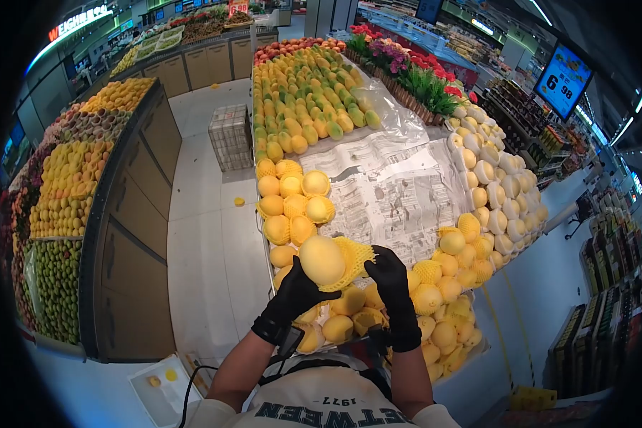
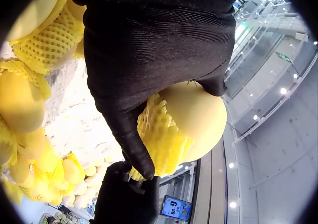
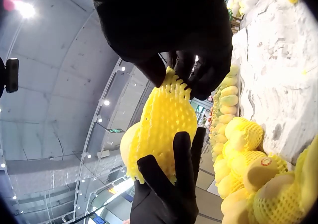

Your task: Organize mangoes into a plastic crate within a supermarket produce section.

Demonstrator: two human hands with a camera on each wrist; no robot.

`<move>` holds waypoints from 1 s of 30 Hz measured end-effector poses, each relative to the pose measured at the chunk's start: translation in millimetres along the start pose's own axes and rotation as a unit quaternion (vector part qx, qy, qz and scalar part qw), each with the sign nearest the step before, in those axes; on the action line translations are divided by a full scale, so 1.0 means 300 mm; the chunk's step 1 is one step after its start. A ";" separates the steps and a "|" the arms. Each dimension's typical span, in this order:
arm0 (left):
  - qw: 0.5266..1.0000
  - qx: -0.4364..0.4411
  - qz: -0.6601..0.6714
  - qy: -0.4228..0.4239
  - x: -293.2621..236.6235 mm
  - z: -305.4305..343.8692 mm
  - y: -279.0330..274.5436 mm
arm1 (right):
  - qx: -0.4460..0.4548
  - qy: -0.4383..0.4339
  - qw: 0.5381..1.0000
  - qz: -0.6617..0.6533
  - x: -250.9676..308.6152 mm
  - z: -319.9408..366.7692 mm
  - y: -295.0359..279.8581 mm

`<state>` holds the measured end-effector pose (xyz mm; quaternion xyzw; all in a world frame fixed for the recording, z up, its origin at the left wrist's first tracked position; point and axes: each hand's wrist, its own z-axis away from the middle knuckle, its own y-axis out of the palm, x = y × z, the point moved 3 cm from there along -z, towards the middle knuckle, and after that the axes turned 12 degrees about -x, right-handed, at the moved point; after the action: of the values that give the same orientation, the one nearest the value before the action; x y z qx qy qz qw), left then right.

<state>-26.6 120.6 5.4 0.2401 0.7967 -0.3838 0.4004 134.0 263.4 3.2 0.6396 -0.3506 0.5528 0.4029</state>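
A large, smooth yellow fruit [image 1: 322, 261] rests in my left hand [image 1: 297, 291], which wears a black glove and grips it from the side. A yellow foam net sleeve [image 3: 169, 117] covers part of the fruit, leaving its rounded end bare. My right hand [image 1: 391, 274], also gloved in black, pinches the gathered end of the sleeve. In the left wrist view, the bare end of the fruit bulges out beside the left thumb. Both hands are raised over the near edge of the display, where similar yellow fruits [image 1: 337, 329] lie.
Netted yellow fruits [image 1: 292, 207] line the display's left edge beside creased newsprint [image 1: 378, 200]. Green-yellow mangoes [image 1: 307, 100] are stacked behind. Pale fruits [image 1: 506, 185] in white sleeves slope along the right. A grey crate [image 1: 230, 139] stands on the left aisle floor.
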 end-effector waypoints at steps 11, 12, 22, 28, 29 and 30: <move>0.984 0.006 -0.165 0.064 0.001 -0.005 0.000 | -0.022 -0.012 0.998 0.056 -0.047 -0.009 -0.074; 0.996 0.012 -0.091 0.025 0.018 -0.010 0.011 | -0.045 -0.047 0.993 0.095 -0.044 -0.001 -0.064; 0.787 -0.049 0.539 -0.297 0.046 0.016 0.091 | 0.041 -0.224 0.956 0.184 -0.048 0.078 0.134; 0.830 -0.100 0.492 -0.243 0.055 0.013 0.092 | 0.029 -0.221 0.967 0.124 -0.032 0.081 0.151; 0.829 -0.119 0.489 -0.243 0.060 0.014 0.095 | 0.034 -0.225 0.966 0.124 -0.010 0.084 0.152; 0.828 -0.138 0.486 -0.244 0.056 0.012 0.089 | 0.043 -0.221 0.967 0.116 0.006 0.086 0.151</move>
<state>-16.0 134.9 -21.1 0.4370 0.4979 -0.0713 0.7456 104.6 220.7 9.1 0.7182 -0.4783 0.4549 0.2204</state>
